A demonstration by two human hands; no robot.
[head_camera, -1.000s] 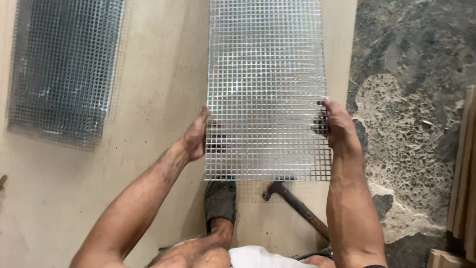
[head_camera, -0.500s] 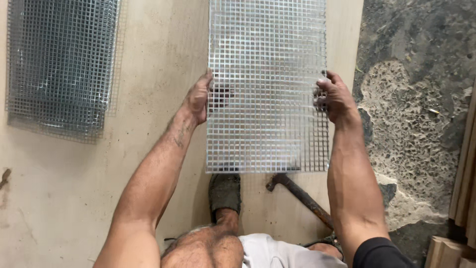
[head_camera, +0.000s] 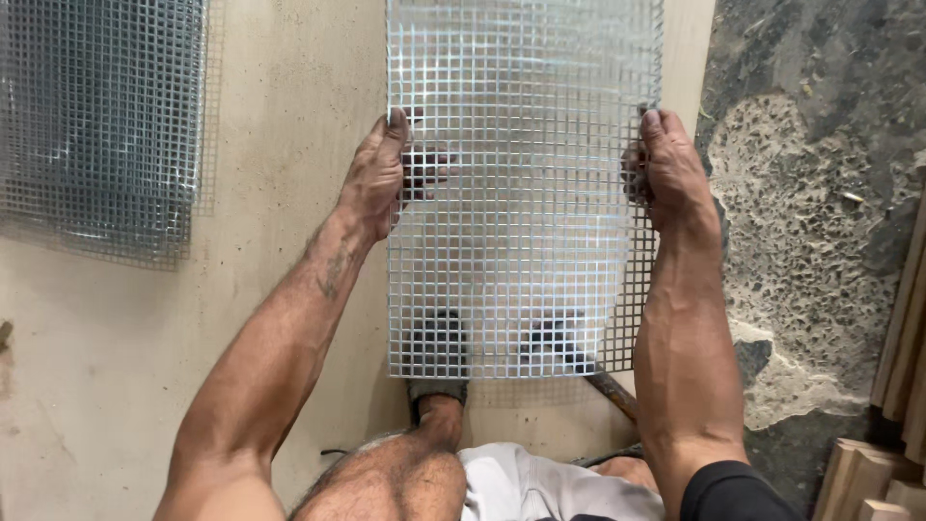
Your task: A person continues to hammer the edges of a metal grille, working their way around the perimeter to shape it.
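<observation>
I hold a rectangular panel of silvery wire mesh (head_camera: 526,193) in front of me, above a pale wooden board (head_camera: 280,145). My left hand (head_camera: 378,174) grips the panel's left edge, fingers curled behind the wires. On the right edge, at about the same height, my right hand (head_camera: 668,169) grips the mesh. The panel's top runs out of view. Through the lower squares I see my dark shoe (head_camera: 436,347) and the head of a hammer (head_camera: 559,340) lying on the board.
A stack of darker wire mesh sheets (head_camera: 101,116) lies on the board at the upper left. Rough grey concrete floor (head_camera: 820,193) runs along the right. Wooden planks (head_camera: 902,338) stand at the right edge. The hammer's handle (head_camera: 612,394) sticks out below the panel.
Both hands have slid further up the panel's edges, and the mesh has come toward me and lower, so it now covers my shoe and the hammer head.
</observation>
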